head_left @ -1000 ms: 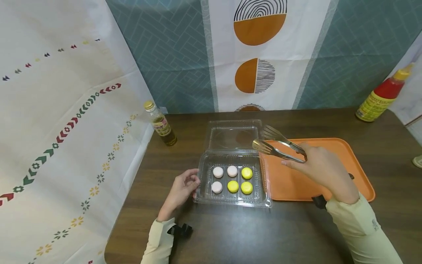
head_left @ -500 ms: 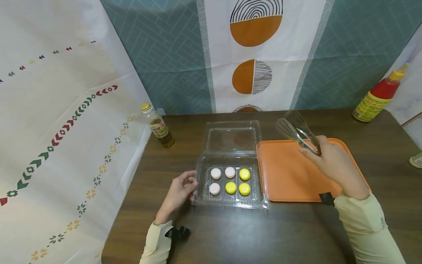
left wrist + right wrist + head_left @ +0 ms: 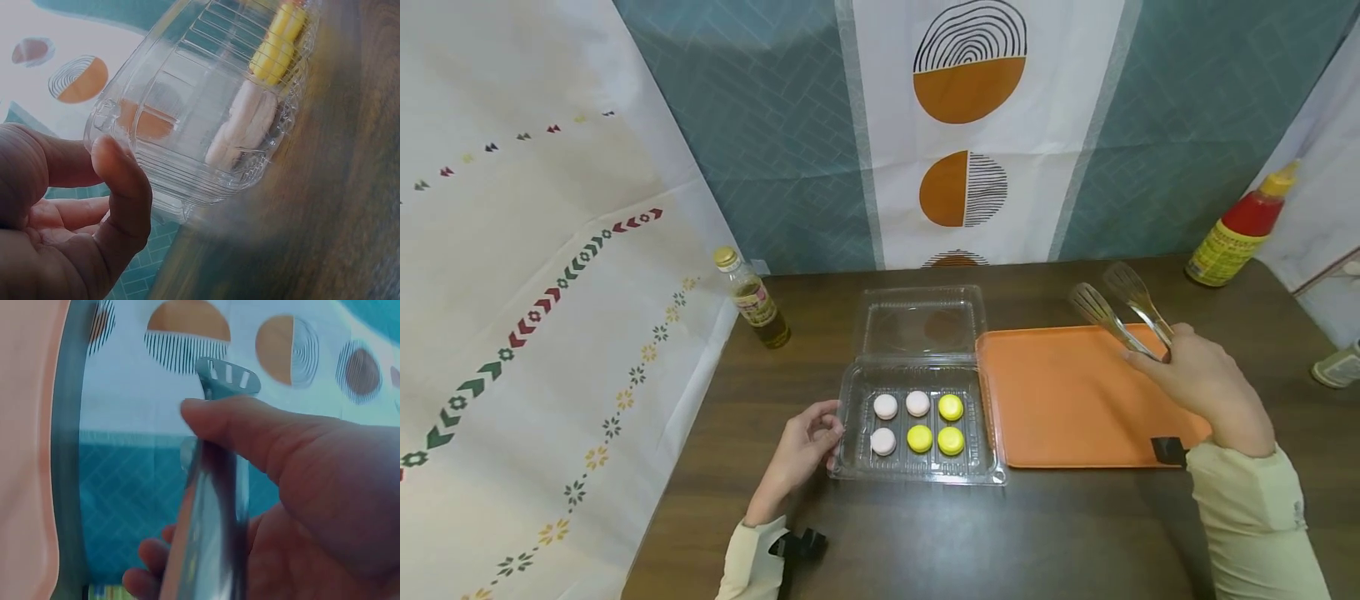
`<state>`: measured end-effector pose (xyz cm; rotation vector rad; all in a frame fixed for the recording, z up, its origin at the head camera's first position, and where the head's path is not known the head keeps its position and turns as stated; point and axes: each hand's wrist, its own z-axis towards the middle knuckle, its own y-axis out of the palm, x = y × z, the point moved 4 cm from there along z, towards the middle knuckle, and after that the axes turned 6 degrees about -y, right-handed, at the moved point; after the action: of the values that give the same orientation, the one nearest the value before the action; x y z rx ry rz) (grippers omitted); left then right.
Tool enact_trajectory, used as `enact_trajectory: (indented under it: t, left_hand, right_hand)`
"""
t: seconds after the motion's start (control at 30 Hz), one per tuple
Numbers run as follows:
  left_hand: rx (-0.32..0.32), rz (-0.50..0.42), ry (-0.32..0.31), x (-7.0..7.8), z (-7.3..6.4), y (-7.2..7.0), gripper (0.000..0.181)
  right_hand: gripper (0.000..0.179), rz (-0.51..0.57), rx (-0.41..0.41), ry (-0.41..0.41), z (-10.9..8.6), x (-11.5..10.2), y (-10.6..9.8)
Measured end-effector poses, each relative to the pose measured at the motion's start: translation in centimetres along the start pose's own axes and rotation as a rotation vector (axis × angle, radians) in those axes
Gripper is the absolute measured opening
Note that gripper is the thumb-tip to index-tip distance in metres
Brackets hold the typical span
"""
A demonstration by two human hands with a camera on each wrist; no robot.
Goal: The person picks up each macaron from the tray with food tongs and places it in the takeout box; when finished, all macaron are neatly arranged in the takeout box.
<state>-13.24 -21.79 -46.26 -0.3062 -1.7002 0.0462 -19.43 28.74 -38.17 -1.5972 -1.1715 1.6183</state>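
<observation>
A clear plastic clamshell box [image 3: 917,479] lies on the table with its lid [image 3: 921,321] folded back. Inside sit three pale pink macarons [image 3: 885,407] and three yellow macarons [image 3: 951,407] in two rows. My left hand [image 3: 801,446] pinches the box's left rim; the left wrist view has thumb and finger at its edge. In my right hand [image 3: 1213,387] I grip metal tongs [image 3: 1123,336] above the far right part of an orange tray [image 3: 1045,400]. The slotted tips of the tongs stand apart with nothing between them. The right wrist view shows my thumb [image 3: 219,415] along the tongs.
An oil bottle [image 3: 752,304] with a yellow cap stands at the back left. A red and yellow squeeze bottle [image 3: 1236,229] is at the back right corner. Another container [image 3: 1337,367] lies at the right edge. Patterned cloth [image 3: 775,142] hangs behind the table.
My right hand has carried the tongs rightward, from beside the box to over the tray's far right. The tongs narrowed, then spread again. My left hand stays at the box's rim.
</observation>
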Motion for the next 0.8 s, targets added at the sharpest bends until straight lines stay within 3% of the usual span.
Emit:
enact_trajectory:
  t: [0.23, 0.37, 0.6, 0.8]
  left_hand:
    - [-0.005, 0.000, 0.013, -0.2, 0.6, 0.5, 0.040]
    - [0.002, 0.001, 0.005, -0.2, 0.6, 0.6, 0.039]
    - [0.022, -0.001, -0.008, -0.2, 0.2, 0.4, 0.039]
    - [0.032, -0.008, -0.027, -0.1, -0.1, 0.3, 0.039]
  right_hand:
    - [0.065, -0.012, 0.017, 0.091, -0.8, 4.2, -1.1]
    - [0.070, -0.043, -0.011, 0.161, -1.6, 6.3, -1.7]
    - [0.072, -0.121, 0.034, 0.230, -1.9, 8.4, -2.5]
    - [0.069, -0.099, 0.019, 0.292, -1.6, 10.3, -2.3]
